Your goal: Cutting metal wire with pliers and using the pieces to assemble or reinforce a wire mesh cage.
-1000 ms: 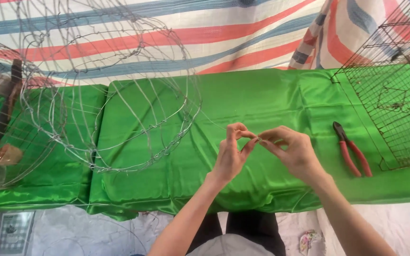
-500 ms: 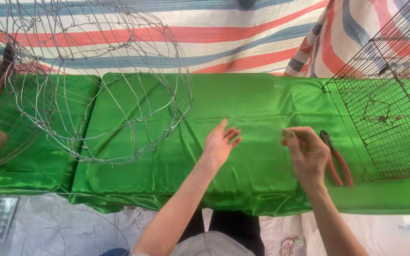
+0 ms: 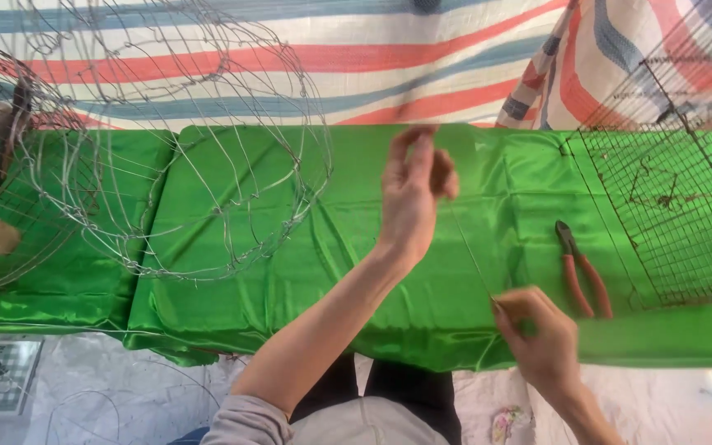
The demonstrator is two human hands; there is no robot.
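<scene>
A thin steel wire runs taut and slanted between my two hands over the green cloth. My left hand is raised above the table and pinches the wire's upper end with closed fingers. Lower down, near the table's front edge, my right hand pinches the wire's other end. Red-handled pliers lie on the cloth just right of my right hand, untouched.
A round wire frame basket stands on the left part of the table, with another wire cage further left. A flat wire mesh cage lies at the right. A striped tarp hangs behind.
My hands, together a second ago, have moved apart: the left rose up and back, the right dropped toward the front edge, and the wire now stretches between them.
</scene>
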